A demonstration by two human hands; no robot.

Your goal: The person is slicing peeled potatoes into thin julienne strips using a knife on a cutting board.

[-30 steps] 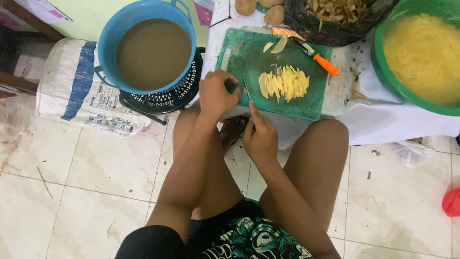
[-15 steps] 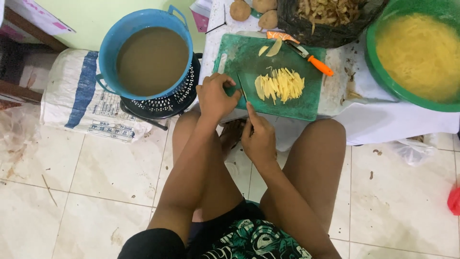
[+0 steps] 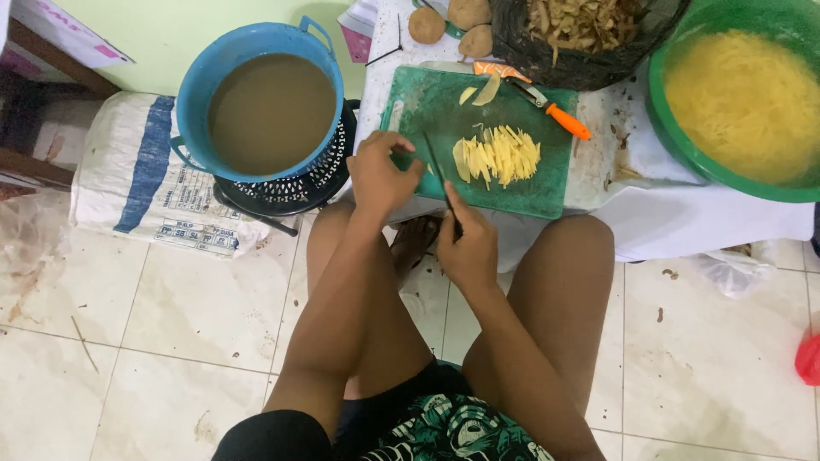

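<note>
My right hand [image 3: 467, 245] grips a knife [image 3: 436, 169] whose thin blade points up over the near left part of a green cutting board [image 3: 547, 183]. My left hand [image 3: 380, 175] is curled at the board's left edge, its fingertips pressed on a small potato piece that is mostly hidden under them. A pile of yellow potato sticks [image 3: 497, 154] lies in the middle of the board, just right of the blade. Two potato slices [image 3: 481, 89] rest at the board's far edge.
An orange-handled peeler [image 3: 547, 105] lies at the board's far right. A green basin [image 3: 675, 137] holds cut potato in water. A black bag of peels [image 3: 581, 34] and whole potatoes [image 3: 425, 24] sit behind. A blue bucket [image 3: 195, 94] of brown water stands left on a black basket.
The knife blade has shifted slightly right and tilted, and my right hand moved a little toward the board. My left hand stays curled at the board's left edge.
</note>
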